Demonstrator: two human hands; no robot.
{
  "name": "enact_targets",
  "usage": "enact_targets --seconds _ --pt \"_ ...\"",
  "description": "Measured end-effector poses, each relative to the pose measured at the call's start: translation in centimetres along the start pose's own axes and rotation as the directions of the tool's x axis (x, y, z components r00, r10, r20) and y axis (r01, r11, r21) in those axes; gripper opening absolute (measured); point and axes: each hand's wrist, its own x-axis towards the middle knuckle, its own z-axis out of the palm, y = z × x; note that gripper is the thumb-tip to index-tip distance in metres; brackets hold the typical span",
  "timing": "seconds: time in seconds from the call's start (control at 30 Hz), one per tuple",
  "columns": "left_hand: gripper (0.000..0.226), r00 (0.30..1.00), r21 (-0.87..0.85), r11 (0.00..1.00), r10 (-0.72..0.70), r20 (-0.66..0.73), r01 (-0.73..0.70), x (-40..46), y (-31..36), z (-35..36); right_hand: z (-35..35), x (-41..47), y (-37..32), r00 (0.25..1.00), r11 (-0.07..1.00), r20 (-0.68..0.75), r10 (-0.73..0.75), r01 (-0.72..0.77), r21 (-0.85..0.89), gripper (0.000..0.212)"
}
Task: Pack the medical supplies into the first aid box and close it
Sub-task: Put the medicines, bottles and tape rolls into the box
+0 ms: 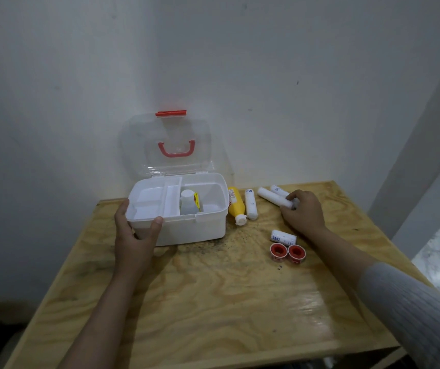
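Plywood bench [213, 302]: pale grained top, dark specks near its middle, set into a corner of white walls.
First aid box [187, 225]: white plastic, at the back-left of the bench; its clear lid [165, 139] stands upright against the wall, with a red handle [176, 149] and red latch [171, 113].
Tray [157, 198]: white divided insert sitting in the left part of the box, compartments bare.
Bottle in box [188, 202]: white, translucent, with a yellow-and-red label – print too small to read – in the open right section beside the tray.
Left hand [135, 230]: clamped on the box's front-left corner, thumb over the rim, fingers round the side.
Right hand [302, 211]: toward the back-right edge, fingers curled onto the near end of a white bandage roll [273, 197]; a second roll [279, 190] with blue print lies just behind, touching it.
Yellow bottle [236, 205]: lying on its side just right of the box, white cap toward the front; label unreadable.
Long roll [251, 203]: white, beside the yellow bottle.
Short roll [283, 236]: blue lettering – illegible – nearer the front, well clear of the right hand.
Tape spools [288, 252]: two red-cored, side by side, touching, just in front of the short roll.
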Motion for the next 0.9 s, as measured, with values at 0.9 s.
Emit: enact_targets --seconds 0.9 --pt "0.077 0.999 -0.001 1.0 -0.02 0.028 0.02 -0.1 0.5 -0.2 -3.9 1.2 -15.4 0.81 0.847 0.253 -0.529 0.487 0.213 0.018"
